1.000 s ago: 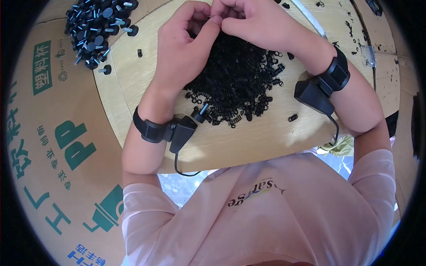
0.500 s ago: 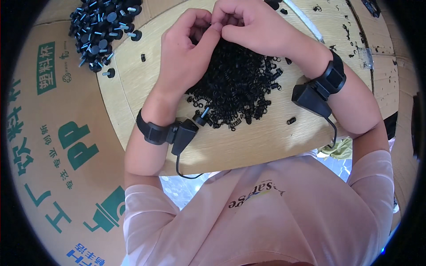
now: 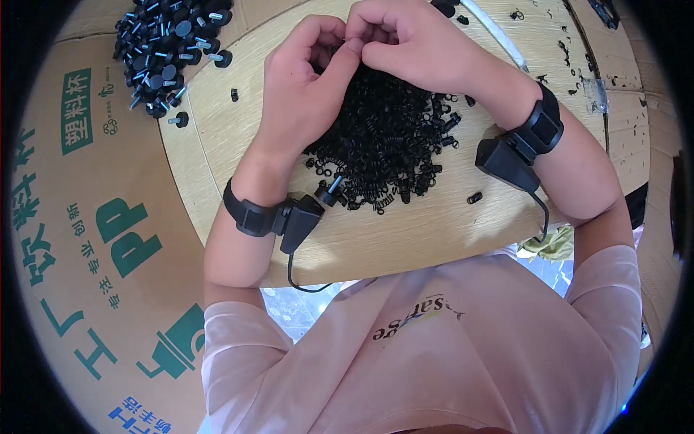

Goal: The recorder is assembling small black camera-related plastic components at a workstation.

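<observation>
My left hand (image 3: 303, 76) and my right hand (image 3: 408, 40) meet above the far edge of a heap of small black coil-like rings (image 3: 390, 137). Thumbs and fingertips are pinched together at one spot. Whatever they grip is hidden behind the fingers. Beside my left wrist, a black round knob with a metal stud (image 3: 330, 190) lies at the heap's near edge. A larger pile of such studded knobs (image 3: 166, 54) sits at the far left of the table, with a single studded knob (image 3: 179, 119) just off it.
A flat metal strip (image 3: 499, 36) lies beyond my right forearm. Loose black bits are scattered on the wooden table (image 3: 405, 239), including one small coil (image 3: 474, 197) on the near right. Printed cardboard (image 3: 108, 239) covers the left side. Both wrists wear black strapped devices with cables.
</observation>
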Tool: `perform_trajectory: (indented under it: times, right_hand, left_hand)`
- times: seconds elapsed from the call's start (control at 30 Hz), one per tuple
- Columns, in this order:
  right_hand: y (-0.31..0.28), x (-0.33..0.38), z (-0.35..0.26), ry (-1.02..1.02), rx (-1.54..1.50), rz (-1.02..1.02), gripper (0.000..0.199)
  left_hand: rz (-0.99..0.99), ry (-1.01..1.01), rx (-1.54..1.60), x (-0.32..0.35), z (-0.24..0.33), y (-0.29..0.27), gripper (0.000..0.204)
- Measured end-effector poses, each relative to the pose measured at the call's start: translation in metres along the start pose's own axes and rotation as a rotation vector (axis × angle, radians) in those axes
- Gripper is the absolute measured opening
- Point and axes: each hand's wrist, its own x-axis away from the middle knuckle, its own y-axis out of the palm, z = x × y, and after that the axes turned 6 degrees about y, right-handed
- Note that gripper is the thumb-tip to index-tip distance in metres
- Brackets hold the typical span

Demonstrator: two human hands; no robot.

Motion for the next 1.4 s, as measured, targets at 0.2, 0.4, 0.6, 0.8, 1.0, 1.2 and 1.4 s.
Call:
perform_trajectory:
  times: [0.2, 0.4, 0.6, 0.8, 1.0, 1.2, 1.4]
  right_hand:
    - [0.0, 0.001, 0.0, 0.01, -0.001, 0.001, 0.008]
    - [0.0, 0.001, 0.0, 0.005, -0.001, 0.005, 0.008]
    - [0.001, 0.0, -0.001, 0.005, -0.02, 0.005, 0.008]
    - [0.002, 0.001, -0.003, 0.044, -0.064, -0.011, 0.007]
    - [0.003, 0.001, -0.001, 0.078, -0.09, -0.016, 0.006]
    - [0.003, 0.001, 0.001, 0.071, -0.068, -0.014, 0.006]
    - [0.004, 0.003, 0.001, -0.009, -0.049, 0.014, 0.006]
  left_hand:
    - [0.004, -0.01, 0.003, 0.0, 0.0, 0.0, 0.015]
    - [0.007, 0.001, -0.01, 0.0, -0.002, 0.0, 0.016]
    - [0.003, 0.002, -0.024, 0.0, -0.001, 0.0, 0.016]
    - [-0.052, -0.081, 0.037, 0.003, -0.002, -0.004, 0.019]
    - [-0.068, -0.09, -0.016, 0.002, -0.004, -0.006, 0.02]
    - [-0.064, -0.087, -0.013, 0.002, -0.004, -0.005, 0.019]
    - [-0.057, -0.088, 0.024, 0.004, -0.007, -0.006, 0.019]
